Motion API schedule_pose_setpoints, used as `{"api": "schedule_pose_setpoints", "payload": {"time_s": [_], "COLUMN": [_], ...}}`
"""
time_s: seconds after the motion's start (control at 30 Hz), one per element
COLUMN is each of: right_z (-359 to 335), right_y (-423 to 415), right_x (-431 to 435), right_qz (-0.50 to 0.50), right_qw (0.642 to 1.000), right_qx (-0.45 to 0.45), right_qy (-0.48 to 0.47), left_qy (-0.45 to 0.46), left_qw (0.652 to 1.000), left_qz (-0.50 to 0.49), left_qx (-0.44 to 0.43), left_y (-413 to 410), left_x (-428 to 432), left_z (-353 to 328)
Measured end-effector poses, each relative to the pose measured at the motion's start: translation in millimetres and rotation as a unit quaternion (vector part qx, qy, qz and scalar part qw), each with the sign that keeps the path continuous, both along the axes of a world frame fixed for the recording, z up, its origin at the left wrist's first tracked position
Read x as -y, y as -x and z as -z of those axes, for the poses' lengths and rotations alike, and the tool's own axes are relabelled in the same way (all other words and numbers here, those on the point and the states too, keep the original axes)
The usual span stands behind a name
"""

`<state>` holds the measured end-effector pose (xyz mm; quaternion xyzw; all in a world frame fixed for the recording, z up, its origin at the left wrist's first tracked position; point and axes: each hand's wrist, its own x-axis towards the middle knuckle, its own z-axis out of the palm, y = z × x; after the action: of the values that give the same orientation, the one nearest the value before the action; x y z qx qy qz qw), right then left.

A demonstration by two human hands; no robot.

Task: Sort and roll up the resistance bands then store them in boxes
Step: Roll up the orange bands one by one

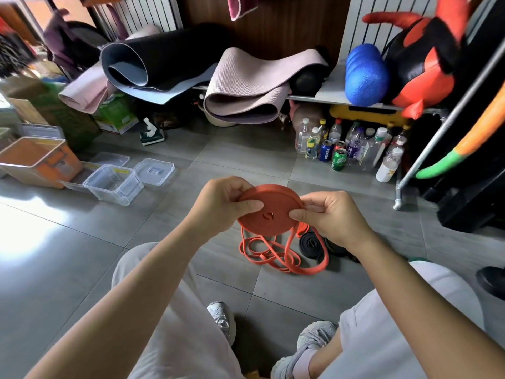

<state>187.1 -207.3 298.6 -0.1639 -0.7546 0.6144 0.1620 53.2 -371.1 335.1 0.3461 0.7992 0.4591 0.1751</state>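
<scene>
You held the orange coil (269, 214) at mid-frame, left hand (224, 206) and right hand (332, 218) both pinching its rim, and the job called for flat, tight turns while drawing up the loose tail (273, 257) just below.

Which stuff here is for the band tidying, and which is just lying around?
For the job: orange band roll gripped by left hand and right hand, loose orange loops, black rolled band, clear boxes.
Lying about: yoga mats, bottles, blue roller.
</scene>
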Motion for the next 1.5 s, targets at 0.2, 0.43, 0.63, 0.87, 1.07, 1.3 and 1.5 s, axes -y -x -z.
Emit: {"api": "schedule_pose_setpoints", "payload": {"time_s": [0.2,0.43,0.63,0.87,1.07,1.3,1.5], "right_z": [-2.6,-5.3,-4.7,-3.6,7.1,1.7,2.6], "right_y": [-0.4,2.1,7.8,-1.6,-4.3,-1.4,-0.4], "right_x": [-2.3,-3.2,0.0,-7.3,-9.4,-9.5,-6.3], "right_qz": [-0.021,-0.021,-0.034,-0.026,0.017,0.044,0.033], "right_qw": [0.997,0.993,0.989,0.996,0.999,0.998,0.999], "right_qx": [0.045,0.070,0.081,0.072,0.031,-0.021,-0.004], "right_qy": [-0.056,-0.097,-0.119,-0.049,0.008,0.027,0.029], "left_qy": [0.047,0.052,0.152,0.037,-0.096,-0.136,-0.085], "left_qw": [0.996,0.996,0.964,0.998,0.981,0.948,0.984], "left_qz": [0.072,0.052,0.114,0.051,-0.016,0.015,0.017], "left_qx": [-0.035,-0.043,-0.189,-0.011,0.168,0.286,0.155], "left_y": [-2.1,-3.7,-10.5,1.6,2.5,-6.4,-5.1], "left_x": [-2.6,-4.4,-12.4,-7.3,-0.3,2.3,-1.4], "left_z": [-8.3,-6.3,-4.4,5.8,11.1,17.3,8.5]}}
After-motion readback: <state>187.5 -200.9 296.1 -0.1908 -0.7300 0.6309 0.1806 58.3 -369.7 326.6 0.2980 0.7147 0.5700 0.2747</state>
